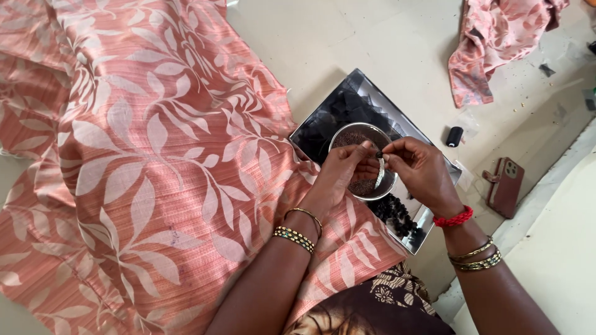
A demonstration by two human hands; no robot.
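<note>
My left hand (338, 177) and my right hand (422, 170) meet over a small round steel bowl (347, 133) of tiny dark beads. Their fingertips pinch a small black piece (379, 154) between them, and a thin pale strip hangs down from it. The bowl sits in a shiny steel tray (428, 218) holding black fabric squares (347, 105) at its far end and a pile of small black pieces (397, 214) at its near end. Bangles ring both wrists, and a red beaded band circles the right one.
A large pink cloth with a pale leaf print (143, 167) covers the floor on the left and my lap. Another pink cloth (496, 37) lies crumpled at the top right. A black thread spool (455, 136) and a phone in a brown case (504, 186) lie right of the tray.
</note>
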